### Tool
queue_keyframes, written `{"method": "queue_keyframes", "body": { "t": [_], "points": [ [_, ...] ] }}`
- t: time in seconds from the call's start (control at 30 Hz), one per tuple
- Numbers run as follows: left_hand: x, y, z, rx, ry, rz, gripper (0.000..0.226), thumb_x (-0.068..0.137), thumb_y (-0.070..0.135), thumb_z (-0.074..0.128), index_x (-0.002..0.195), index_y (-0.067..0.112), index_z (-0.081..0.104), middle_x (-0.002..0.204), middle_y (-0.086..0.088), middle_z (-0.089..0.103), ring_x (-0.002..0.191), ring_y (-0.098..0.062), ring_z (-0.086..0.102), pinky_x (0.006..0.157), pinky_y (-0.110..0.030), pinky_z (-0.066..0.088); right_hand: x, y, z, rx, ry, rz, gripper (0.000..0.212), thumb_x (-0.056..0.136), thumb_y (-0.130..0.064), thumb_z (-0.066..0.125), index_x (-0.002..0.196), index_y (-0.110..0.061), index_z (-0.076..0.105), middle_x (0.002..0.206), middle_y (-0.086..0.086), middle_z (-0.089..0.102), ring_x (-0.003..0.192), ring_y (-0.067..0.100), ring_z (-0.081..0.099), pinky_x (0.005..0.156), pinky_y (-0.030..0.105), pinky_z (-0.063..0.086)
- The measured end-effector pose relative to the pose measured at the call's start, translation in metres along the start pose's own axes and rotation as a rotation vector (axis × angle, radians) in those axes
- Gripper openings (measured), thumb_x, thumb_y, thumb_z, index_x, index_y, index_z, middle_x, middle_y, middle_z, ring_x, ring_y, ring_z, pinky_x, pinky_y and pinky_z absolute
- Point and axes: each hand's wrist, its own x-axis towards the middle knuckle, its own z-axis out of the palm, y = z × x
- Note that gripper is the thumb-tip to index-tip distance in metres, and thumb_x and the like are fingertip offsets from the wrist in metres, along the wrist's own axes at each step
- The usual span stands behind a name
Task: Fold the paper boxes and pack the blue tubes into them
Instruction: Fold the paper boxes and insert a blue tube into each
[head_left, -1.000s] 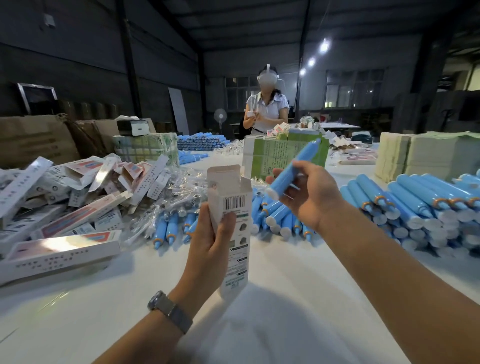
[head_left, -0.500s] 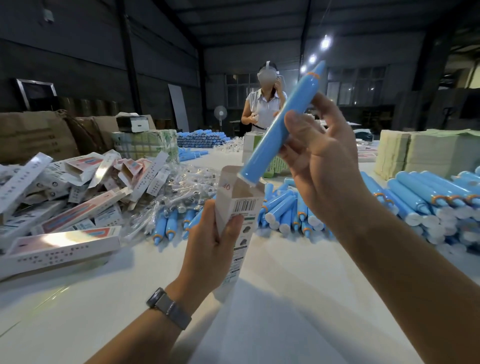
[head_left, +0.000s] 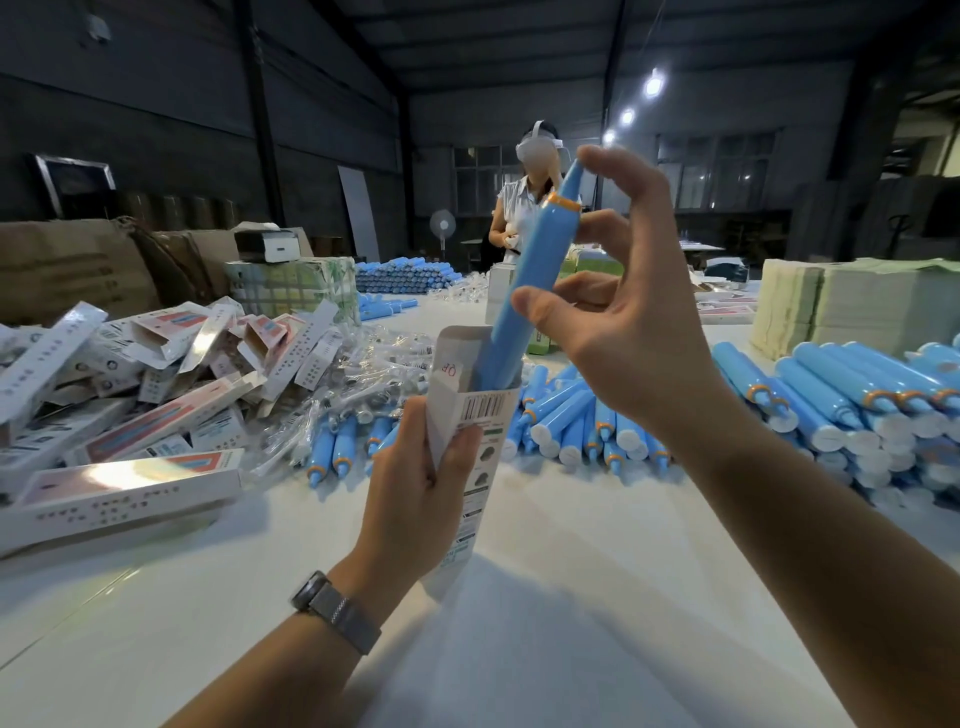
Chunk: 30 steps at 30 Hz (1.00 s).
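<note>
Down goes the blue tube (head_left: 524, 291), now partly inside the paper box (head_left: 475, 415). Left hand (head_left: 415, 467) grips the box; right hand (head_left: 618, 317) steadies the orange-ringed tube with loosely spread fingers.

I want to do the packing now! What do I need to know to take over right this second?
Left hand grips the open box, held upright.
Right hand steadies the tube: a fingertip on its tip, thumb by its side. Its lower end is already inside the box.
Done: box folded open, tube started in.
Left: slide the tube fully down, close the top flap, set the box with the packed boxes on the left. More loose tubes wait on the right.
</note>
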Motion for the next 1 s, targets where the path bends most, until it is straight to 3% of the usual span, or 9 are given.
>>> {"method": "queue_keyframes", "body": {
  "t": [0.2, 0.27, 0.43, 0.5, 0.63, 0.77, 0.9, 0.93, 1.0],
  "points": [
    [0.002, -0.002, 0.0, 0.006, 0.026, 0.015, 0.025, 0.086, 0.061, 0.045, 0.096, 0.038, 0.046, 0.093, 0.022, 0.067, 0.075, -0.011, 0.066, 0.062, -0.046, 0.055, -0.013, 0.021, 0.009, -0.213, -0.191, 0.041, 0.07, 0.073, -0.018, 0.085, 0.126, -0.028, 0.04, 0.099, -0.006, 0.063, 0.085, 0.009, 0.065, 0.063, 0.032, 0.057],
    [0.003, -0.003, -0.002, 0.015, 0.052, 0.011, 0.022, 0.085, 0.061, 0.045, 0.094, 0.041, 0.045, 0.088, 0.021, 0.067, 0.072, -0.011, 0.066, 0.06, -0.047, 0.053, -0.021, 0.03, 0.016, -0.271, -0.215, 0.048, 0.057, 0.077, -0.023, 0.083, 0.122, -0.021, 0.048, 0.1, -0.008, 0.063, 0.087, 0.007, 0.063, 0.066, 0.029, 0.055],
    [0.004, -0.004, -0.002, 0.023, 0.085, 0.005, 0.032, 0.085, 0.063, 0.045, 0.094, 0.032, 0.046, 0.091, 0.017, 0.066, 0.071, -0.013, 0.066, 0.06, -0.048, 0.054, -0.026, 0.039, 0.023, -0.291, -0.171, 0.033, 0.028, 0.09, -0.029, 0.07, 0.115, -0.022, 0.06, 0.101, -0.011, 0.063, 0.092, 0.007, 0.061, 0.066, 0.027, 0.054],
    [0.005, -0.004, -0.002, 0.026, 0.089, 0.022, 0.032, 0.085, 0.061, 0.046, 0.091, 0.03, 0.047, 0.093, 0.019, 0.066, 0.071, -0.011, 0.065, 0.06, -0.042, 0.053, -0.028, 0.04, 0.024, -0.321, -0.206, -0.003, 0.019, 0.094, -0.03, 0.064, 0.109, -0.019, 0.065, 0.104, -0.009, 0.062, 0.094, 0.009, 0.06, 0.069, 0.031, 0.054],
    [0.006, -0.008, -0.004, 0.03, 0.121, 0.042, 0.023, 0.085, 0.059, 0.047, 0.089, 0.036, 0.045, 0.083, 0.025, 0.066, 0.071, -0.006, 0.062, 0.055, -0.025, 0.047, -0.034, 0.044, 0.03, -0.334, -0.325, 0.031, 0.023, 0.096, -0.034, 0.06, 0.107, -0.016, 0.07, 0.108, -0.005, 0.059, 0.1, 0.015, 0.059, 0.077, 0.043, 0.052],
    [0.007, -0.015, -0.006, 0.118, 0.15, 0.03, 0.023, 0.084, 0.062, 0.044, 0.09, 0.04, 0.037, 0.072, 0.012, 0.062, 0.066, -0.015, 0.061, 0.056, -0.04, 0.05, -0.032, 0.045, 0.034, -0.24, -0.274, 0.036, 0.016, 0.095, -0.031, 0.061, 0.104, -0.021, 0.07, 0.108, -0.008, 0.058, 0.097, 0.011, 0.059, 0.075, 0.033, 0.052],
    [0.015, -0.026, -0.016, 0.115, 0.25, -0.034, 0.025, 0.086, 0.063, 0.043, 0.094, 0.042, 0.03, 0.099, 0.003, 0.062, 0.083, -0.031, 0.063, 0.066, -0.051, 0.055, -0.023, 0.06, 0.054, -0.094, -0.045, 0.161, 0.017, 0.089, -0.023, 0.061, 0.101, -0.035, 0.063, 0.09, -0.013, 0.062, 0.079, 0.002, 0.059, 0.065, 0.013, 0.047],
    [0.017, -0.029, -0.019, 0.11, 0.284, -0.054, 0.025, 0.087, 0.062, 0.043, 0.096, 0.043, 0.03, 0.103, 0.003, 0.06, 0.086, -0.029, 0.062, 0.069, -0.051, 0.055, -0.02, 0.071, 0.064, -0.111, -0.04, 0.209, 0.018, 0.088, -0.019, 0.061, 0.1, -0.033, 0.063, 0.086, -0.012, 0.062, 0.074, 0.001, 0.058, 0.066, 0.012, 0.046],
    [0.019, -0.035, -0.025, 0.11, 0.359, -0.081, 0.025, 0.092, 0.057, 0.047, 0.102, 0.04, 0.031, 0.102, 0.004, 0.058, 0.083, -0.023, 0.06, 0.067, -0.046, 0.053, -0.012, 0.095, 0.088, -0.228, -0.188, 0.316, 0.023, 0.089, -0.012, 0.06, 0.106, -0.026, 0.065, 0.088, -0.007, 0.062, 0.075, 0.004, 0.058, 0.073, 0.023, 0.051]
  ]
}}
